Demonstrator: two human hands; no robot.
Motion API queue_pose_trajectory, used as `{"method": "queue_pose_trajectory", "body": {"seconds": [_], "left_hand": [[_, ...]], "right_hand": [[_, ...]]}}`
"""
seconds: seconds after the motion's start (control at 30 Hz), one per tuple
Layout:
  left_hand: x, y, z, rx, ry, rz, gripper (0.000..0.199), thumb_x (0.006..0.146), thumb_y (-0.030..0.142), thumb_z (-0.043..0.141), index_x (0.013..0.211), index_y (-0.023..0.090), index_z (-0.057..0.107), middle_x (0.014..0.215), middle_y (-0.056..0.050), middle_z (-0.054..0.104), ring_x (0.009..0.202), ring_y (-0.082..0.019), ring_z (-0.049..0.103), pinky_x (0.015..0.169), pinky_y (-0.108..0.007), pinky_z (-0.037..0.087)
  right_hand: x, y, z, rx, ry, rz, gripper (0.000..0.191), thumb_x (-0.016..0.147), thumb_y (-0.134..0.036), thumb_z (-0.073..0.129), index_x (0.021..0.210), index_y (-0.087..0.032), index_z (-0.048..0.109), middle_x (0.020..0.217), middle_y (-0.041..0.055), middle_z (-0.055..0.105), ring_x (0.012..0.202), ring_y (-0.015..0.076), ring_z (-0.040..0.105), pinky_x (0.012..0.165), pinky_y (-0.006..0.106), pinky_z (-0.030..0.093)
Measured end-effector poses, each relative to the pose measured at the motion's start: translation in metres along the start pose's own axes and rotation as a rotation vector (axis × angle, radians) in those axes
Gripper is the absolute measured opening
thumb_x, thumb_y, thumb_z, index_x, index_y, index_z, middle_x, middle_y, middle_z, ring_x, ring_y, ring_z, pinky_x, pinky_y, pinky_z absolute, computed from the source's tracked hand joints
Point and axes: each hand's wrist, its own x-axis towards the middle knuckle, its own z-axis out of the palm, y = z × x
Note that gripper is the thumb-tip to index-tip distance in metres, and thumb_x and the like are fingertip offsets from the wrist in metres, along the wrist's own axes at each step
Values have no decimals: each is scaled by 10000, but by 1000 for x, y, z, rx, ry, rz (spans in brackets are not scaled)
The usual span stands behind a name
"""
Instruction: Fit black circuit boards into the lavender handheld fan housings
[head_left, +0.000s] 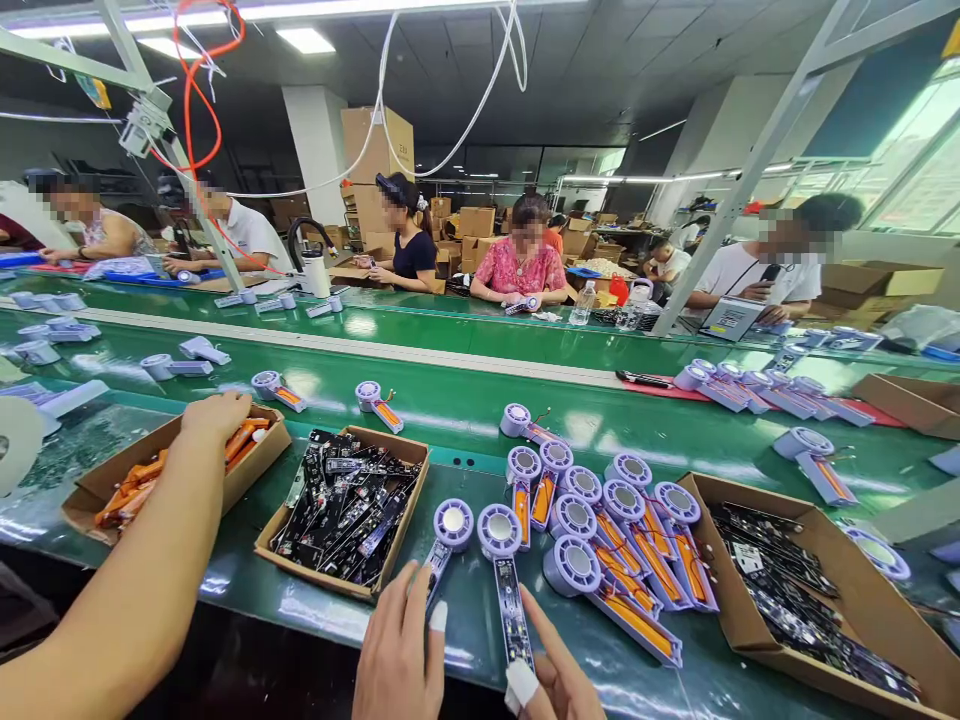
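My left hand [214, 420] reaches over a cardboard box of orange battery packs [176, 470], its fingertips hidden at the box's far side. Below it, my right hand [397, 650], with white finger cots, spreads around the lower end of a lilac round-headed housing [510, 600] fitted with a black circuit board. A second such housing [442, 545] lies against its fingers. A cardboard box of black circuit boards [345, 510] stands between my hands. To the right, several housings with orange packs [622, 570] lie piled on the green conveyor belt [465, 680].
A large box of black boards [810, 590] stands at the right. Further housings lie along the belts. Co-workers sit across the line at the far side, one holding a housing. Cardboard cartons stack behind them, and white and orange cables hang overhead.
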Motion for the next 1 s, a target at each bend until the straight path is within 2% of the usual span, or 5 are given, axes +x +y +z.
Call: {"method": "queue_pose_trajectory", "body": {"seconds": [0.2,0.4,0.57,0.7,1.0], "left_hand": [[-35,-19,31,112,-65,109,466,903,155,423,1363,80,445,1231,-164,681,1071,-232,690,844,-321,591],[-34,-15,31,133,-55,147,459,896,227,504,1345,135,489,1258,-128,675,1113,-253,664,863,-357,569],[-24,-11,24,114,-32,135,446,904,244,472,1332,120,503,1236,-116,691,1090,-238,670,859,-344,553],[-21,-10,24,115,9,148,421,902,229,450,1305,147,541,1199,-99,713,1044,-234,687,826,-343,545],[-29,-20,30,80,-29,132,464,895,241,504,1356,189,512,1268,-80,681,1116,-243,655,868,-341,536]], "right_hand": [[18,-8,-15,-481,-104,-164,665,934,-501,370,1513,-183,289,562,-47,486,435,126,427,425,212,319],[20,-12,-28,-1127,7,-449,630,858,-234,411,1485,-250,349,616,-3,603,520,208,595,513,263,447],[20,-6,-30,-1132,46,-658,651,855,-174,363,1495,-269,293,898,55,675,744,219,689,591,273,546],[23,0,-30,-1166,56,-778,577,881,-196,379,1455,-256,383,811,45,637,668,203,674,525,257,532],[22,1,-29,-1137,82,-745,527,895,-216,405,1417,-258,458,823,40,656,716,200,680,558,249,526]]}}
